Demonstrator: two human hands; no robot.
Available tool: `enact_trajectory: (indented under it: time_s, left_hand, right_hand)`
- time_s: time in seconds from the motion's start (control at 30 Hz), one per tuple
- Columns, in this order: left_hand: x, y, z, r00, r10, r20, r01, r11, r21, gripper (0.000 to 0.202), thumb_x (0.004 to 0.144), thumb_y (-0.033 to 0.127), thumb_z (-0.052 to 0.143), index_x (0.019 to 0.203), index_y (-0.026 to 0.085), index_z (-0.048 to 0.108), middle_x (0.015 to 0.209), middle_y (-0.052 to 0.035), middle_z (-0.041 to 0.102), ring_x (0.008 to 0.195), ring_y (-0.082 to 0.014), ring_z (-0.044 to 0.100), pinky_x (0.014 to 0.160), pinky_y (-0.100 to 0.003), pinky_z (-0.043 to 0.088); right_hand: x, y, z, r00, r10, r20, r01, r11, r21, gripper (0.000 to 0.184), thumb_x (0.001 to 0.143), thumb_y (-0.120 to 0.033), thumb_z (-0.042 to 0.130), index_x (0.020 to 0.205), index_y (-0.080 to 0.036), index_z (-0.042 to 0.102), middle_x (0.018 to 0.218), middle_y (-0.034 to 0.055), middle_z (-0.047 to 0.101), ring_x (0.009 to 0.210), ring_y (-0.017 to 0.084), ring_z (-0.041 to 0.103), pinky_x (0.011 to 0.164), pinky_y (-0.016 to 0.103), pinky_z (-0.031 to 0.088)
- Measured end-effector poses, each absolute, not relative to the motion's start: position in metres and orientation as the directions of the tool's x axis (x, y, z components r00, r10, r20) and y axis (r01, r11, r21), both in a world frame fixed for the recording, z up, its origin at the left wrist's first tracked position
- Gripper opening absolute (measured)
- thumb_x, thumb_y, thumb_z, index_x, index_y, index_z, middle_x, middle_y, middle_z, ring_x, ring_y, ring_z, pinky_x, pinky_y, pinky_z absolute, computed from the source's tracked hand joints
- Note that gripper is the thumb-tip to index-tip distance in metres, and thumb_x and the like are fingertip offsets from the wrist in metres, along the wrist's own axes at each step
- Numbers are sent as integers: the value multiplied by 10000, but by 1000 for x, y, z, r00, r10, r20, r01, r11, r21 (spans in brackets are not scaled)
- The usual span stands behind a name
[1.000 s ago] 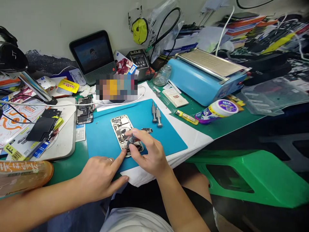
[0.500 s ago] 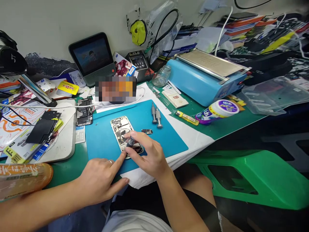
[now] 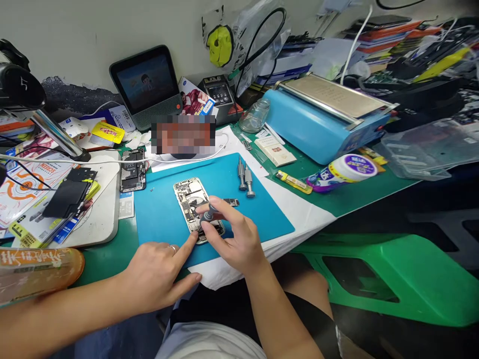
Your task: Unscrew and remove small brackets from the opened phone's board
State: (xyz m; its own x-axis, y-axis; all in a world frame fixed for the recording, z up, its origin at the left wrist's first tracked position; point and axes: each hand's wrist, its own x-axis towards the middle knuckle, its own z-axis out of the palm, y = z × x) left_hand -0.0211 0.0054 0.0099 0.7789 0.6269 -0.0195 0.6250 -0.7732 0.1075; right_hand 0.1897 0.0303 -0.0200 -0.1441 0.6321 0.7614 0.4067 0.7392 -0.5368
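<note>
With your right hand (image 3: 239, 242), fingers clamped on the screwdriver (image 3: 208, 215), you're apparently working a screw in the opened phone (image 3: 190, 197) on the blue mat (image 3: 159, 212); turning calls for steady bracing by your left hand (image 3: 153, 271), thumb and forefinger apart.

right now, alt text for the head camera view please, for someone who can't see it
A right hand holds a screwdriver-like tool over an opened phone on a blue mat, while the left hand rests a fingertip at the phone's near end. Two similar tools lie nearby on the mat.
</note>
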Motion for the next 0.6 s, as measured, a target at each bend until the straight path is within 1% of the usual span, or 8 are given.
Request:
enact_trajectory:
  time_s: [0.1, 0.27, 0.33, 0.47, 0.6]
  left_hand:
    - [-21, 5, 10, 776, 630, -33, 629, -769, 115, 638, 1063, 535, 288, 1522, 97, 358, 693, -25, 684, 610, -218, 689, 509, -295, 440]
    - [-22, 5, 9, 773, 633, -43, 633, -765, 123, 644, 1060, 540, 294, 1527, 103, 361, 678, -23, 675, 595, -217, 673, 502, -294, 442]
    - [-22, 5, 9, 775, 632, -32, 630, -767, 124, 640, 1062, 538, 288, 1524, 102, 361, 675, -20, 675, 588, -219, 673, 502, -299, 439]
    - [-22, 5, 7, 780, 626, 1, 621, -774, 128, 632, 1064, 533, 296, 1506, 88, 370, 686, -22, 682, 585, -219, 678, 504, -306, 429]
    - [-22, 5, 7, 784, 621, 17, 614, -779, 129, 621, 1066, 522, 305, 1495, 76, 362, 700, -17, 685, 585, -221, 678, 488, -319, 413]
  right_hand:
    - [190, 29, -20, -128, 654, 746, 405, 721, -562, 646, 955, -89, 609, 1530, -280, 380, 1136, 74, 740, 945, 184, 746, 775, 317, 670]
    - [190, 28, -21, -117, 674, 729, 390, 706, -591, 663, 952, -80, 614, 1535, -286, 376, 1126, 77, 736, 968, 195, 740, 769, 327, 672]
    - [190, 29, -21, -126, 668, 733, 387, 713, -584, 669, 948, -77, 621, 1536, -281, 377, 1114, 78, 738, 959, 195, 741, 771, 331, 671]
    - [190, 31, -20, -137, 643, 753, 391, 734, -555, 670, 940, -78, 639, 1527, -288, 393, 1157, 82, 733, 941, 194, 744, 767, 331, 672]
    - [190, 31, -19, -127, 649, 750, 387, 729, -565, 655, 947, -75, 627, 1524, -283, 396, 1105, 76, 738, 943, 194, 746, 753, 319, 675]
